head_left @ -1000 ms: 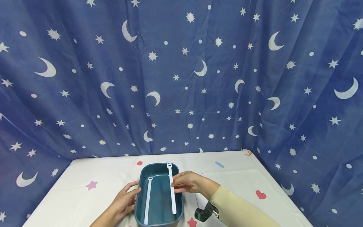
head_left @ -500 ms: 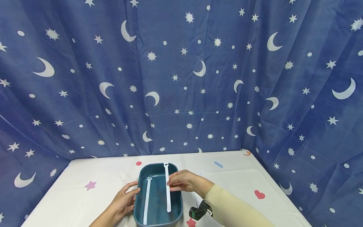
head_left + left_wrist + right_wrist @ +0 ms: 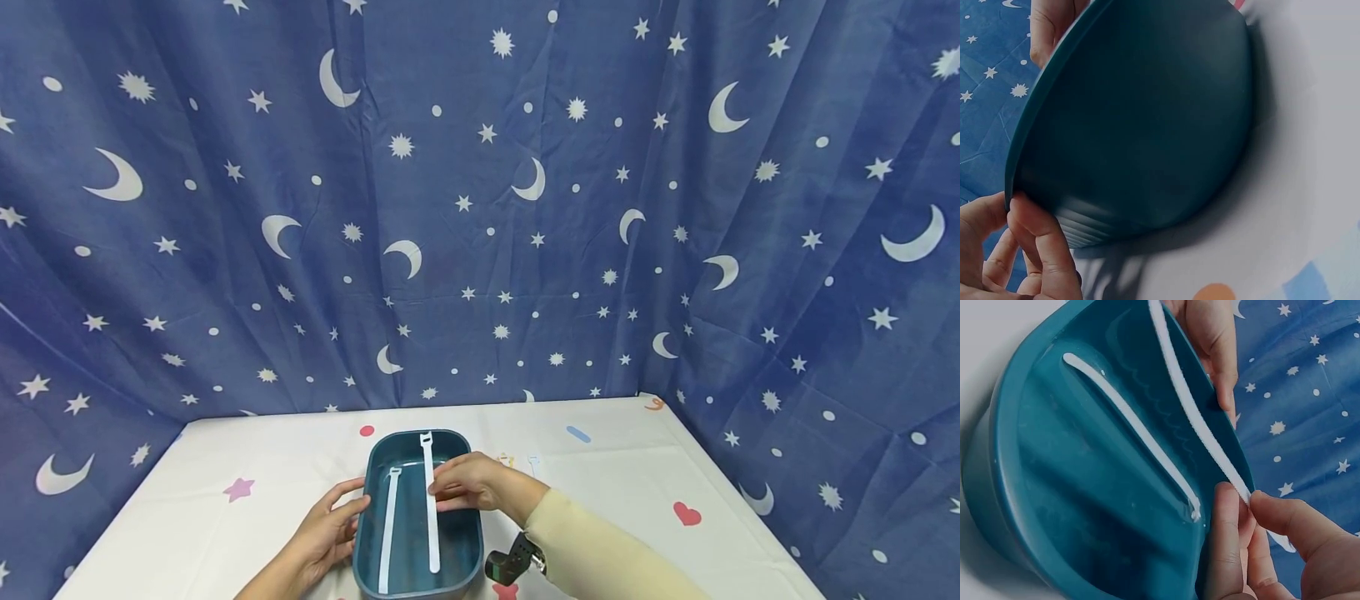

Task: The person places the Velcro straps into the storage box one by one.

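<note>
Head view: teal bin (image 3: 410, 533) at near middle of white tabletop (image 3: 600, 492). Left hand (image 3: 324, 529) grips bin's left side. Right hand (image 3: 471, 483), over bin's right part, pinches a white strap (image 3: 432, 529) running near to far. Second strap (image 3: 388, 533) lies inside bin, left side. Blue star-patterned curtain (image 3: 480, 250) behind.

Left wrist view: left hand pinches bin rim, thumb and fingers.

Right wrist view: right thumb and fingers pinch white strap; second strap apart from it.

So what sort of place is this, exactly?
Probably a curtained-off tabletop work area: a blue star-and-moon curtain hangs behind a white, cloth-covered table, where a teal tub is being handled.
</note>
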Motion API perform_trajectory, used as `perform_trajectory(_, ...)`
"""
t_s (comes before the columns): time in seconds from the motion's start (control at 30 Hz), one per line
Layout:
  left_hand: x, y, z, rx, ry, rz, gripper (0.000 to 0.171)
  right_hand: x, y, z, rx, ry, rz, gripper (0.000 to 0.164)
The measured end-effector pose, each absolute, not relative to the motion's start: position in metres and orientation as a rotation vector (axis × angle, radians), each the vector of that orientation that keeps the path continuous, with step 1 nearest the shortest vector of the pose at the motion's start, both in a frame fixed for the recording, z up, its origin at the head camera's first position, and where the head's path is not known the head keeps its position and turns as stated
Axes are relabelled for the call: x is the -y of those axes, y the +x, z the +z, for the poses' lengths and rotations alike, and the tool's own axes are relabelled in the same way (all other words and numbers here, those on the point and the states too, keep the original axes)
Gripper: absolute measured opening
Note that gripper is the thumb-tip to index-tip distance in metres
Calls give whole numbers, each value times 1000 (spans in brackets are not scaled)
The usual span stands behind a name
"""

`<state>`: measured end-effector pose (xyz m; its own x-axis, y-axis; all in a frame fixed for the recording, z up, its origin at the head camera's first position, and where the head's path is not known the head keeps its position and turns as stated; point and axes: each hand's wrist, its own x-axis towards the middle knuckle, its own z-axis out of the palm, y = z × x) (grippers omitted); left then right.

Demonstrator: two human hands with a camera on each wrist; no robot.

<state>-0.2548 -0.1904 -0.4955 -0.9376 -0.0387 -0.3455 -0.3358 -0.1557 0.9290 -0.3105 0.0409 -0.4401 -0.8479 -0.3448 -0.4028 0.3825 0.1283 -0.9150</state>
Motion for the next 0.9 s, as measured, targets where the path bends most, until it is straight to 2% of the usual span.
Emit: perform_trajectory(0.9, 189, -255, -494, -1908, -497, 2191, 52, -11, -305, -459, -1957, 37, -1742, 17)
